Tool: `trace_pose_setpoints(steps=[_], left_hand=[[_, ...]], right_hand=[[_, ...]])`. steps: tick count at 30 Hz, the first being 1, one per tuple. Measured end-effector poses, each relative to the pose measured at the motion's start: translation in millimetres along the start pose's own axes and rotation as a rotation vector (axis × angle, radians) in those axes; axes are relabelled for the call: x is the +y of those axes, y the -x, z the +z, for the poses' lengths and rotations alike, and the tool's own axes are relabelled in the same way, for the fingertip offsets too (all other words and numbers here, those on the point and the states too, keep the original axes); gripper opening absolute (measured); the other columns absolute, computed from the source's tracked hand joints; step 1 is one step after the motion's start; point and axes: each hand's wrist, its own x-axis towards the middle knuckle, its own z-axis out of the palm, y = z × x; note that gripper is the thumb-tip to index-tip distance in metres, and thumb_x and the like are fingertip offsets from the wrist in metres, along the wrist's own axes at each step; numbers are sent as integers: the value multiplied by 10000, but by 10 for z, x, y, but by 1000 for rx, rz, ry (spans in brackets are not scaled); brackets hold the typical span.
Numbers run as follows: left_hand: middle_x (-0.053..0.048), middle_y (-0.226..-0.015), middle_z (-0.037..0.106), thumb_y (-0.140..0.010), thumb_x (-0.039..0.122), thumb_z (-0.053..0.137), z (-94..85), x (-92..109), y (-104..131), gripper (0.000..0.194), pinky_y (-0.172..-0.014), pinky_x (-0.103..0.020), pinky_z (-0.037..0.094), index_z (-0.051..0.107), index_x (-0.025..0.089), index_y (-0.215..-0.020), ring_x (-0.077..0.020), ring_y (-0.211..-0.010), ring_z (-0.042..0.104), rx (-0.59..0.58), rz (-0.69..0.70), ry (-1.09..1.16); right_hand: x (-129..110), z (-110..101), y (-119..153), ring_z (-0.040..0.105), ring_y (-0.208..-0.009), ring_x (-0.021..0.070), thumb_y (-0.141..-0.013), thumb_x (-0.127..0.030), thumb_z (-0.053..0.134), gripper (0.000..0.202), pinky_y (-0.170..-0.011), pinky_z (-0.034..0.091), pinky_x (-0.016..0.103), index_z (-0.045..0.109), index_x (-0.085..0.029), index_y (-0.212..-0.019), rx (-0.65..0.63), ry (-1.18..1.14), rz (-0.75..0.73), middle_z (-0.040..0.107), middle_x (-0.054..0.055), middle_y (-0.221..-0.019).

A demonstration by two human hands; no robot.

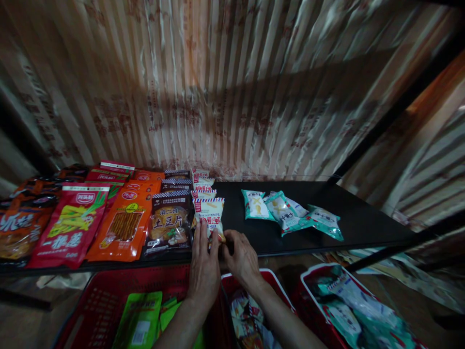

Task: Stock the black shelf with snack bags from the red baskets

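My left hand [205, 264] lies with straight fingers over the lower front of a small white and red snack bag [209, 209]. My right hand [240, 257] has its fingers bent in at the lower right corner of that bag, and they seem to pinch its edge. The bag leans at the front of a row of like bags [202, 183], near the front edge of the black shelf [232, 194]. Touching its left side is a dark bag of potato chips [167, 220]. My palms hide the bag's bottom.
Orange [121, 220], red [72, 220] and black-orange snack packets [20, 228] fill the shelf's left. Several teal-white bags [290, 212] lie loose to the right. Below stand a red basket [94, 295] with green packets [140, 315] and two white-rimmed baskets [271, 276] [305, 291] of bags. Slanted black posts [392, 106] frame the shelf.
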Motion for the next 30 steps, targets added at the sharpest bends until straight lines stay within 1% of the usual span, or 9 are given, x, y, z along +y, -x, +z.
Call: trace_pose_setpoints(steps=[4, 7, 9, 12, 16, 19, 23, 26, 30], left_hand=[[-161, -1524, 60, -745, -77, 364, 10, 15, 11, 786, -1033, -535, 344, 139, 218, -1438, -304, -1384, 35, 13, 1, -16], [-182, -1519, 68, -701, -103, 368, 25, 36, 24, 817, -1030, -539, 350, 151, 183, -1435, -317, -1383, 44, 6, -6, -22], [-183, -1518, 84, -698, -93, 382, 33, 45, 35, 804, -1032, -546, 347, 179, 175, -1428, -319, -1383, 54, 2, -13, -22], [-178, -1520, 80, -688, -85, 396, 37, 44, 55, 789, -1030, -548, 350, 221, 156, -1419, -326, -1382, 68, -19, -16, -18], [-163, -1524, 62, -692, -73, 403, 68, 29, 78, 771, -1019, -537, 366, 259, 158, -1414, -333, -1379, 99, -37, -29, -7], [-149, -1522, 87, -701, -58, 412, 133, 23, 83, 784, -1008, -539, 381, 238, 186, -1426, -335, -1375, 138, -6, -62, 1], [-138, -1519, 113, -698, -59, 427, 207, 17, 73, 855, -1010, -535, 387, 126, 216, -1450, -332, -1372, 158, 14, -75, 1], [-132, -1515, 135, -711, -57, 431, 227, 13, 65, 868, -1011, -523, 394, 79, 227, -1451, -329, -1366, 183, 26, -76, -9], [-132, -1511, 147, -714, -51, 444, 239, 22, 61, 871, -996, -534, 410, 70, 231, -1448, -335, -1358, 207, 44, -87, -43]], right_hand=[[159, -90, -228, 594, -900, 205, -732, -193, 454, 266, -844, 459, 368, 566, -197, -973, 83, -262, 126, 646, 60, -965], [264, -135, -654, 615, -879, 196, -761, -285, 480, 228, -814, 474, 353, 582, -195, -944, 117, -494, 266, 664, 58, -923], [291, -131, -1008, 608, -904, 186, -736, -299, 551, 215, -822, 466, 328, 600, -194, -918, 127, -589, 308, 666, 54, -935], [280, -71, -1497, 613, -785, 136, -697, -257, 633, 202, -710, 475, 254, 618, -196, -889, -42, -815, 523, 677, 26, -884], [249, 74, -1912, 585, -625, 91, -689, -190, 667, 134, -621, 466, 218, 627, -169, -815, -145, -878, 634, 676, 16, -755], [233, 191, -2080, 576, -596, 83, -705, -218, 678, 99, -595, 453, 206, 629, -163, -772, -176, -887, 680, 670, 11, -713], [215, 338, -2227, 571, -586, 81, -728, -262, 668, 106, -545, 416, 183, 645, -161, -751, -206, -896, 679, 671, 9, -702], [208, 435, -2304, 556, -549, 84, -711, -217, 677, 80, -492, 382, 181, 646, -147, -733, -221, -895, 663, 663, 9, -662], [218, 515, -2352, 525, -484, 84, -706, -146, 645, 40, -468, 389, 190, 610, -137, -690, -180, -892, 659, 609, -14, -558]])
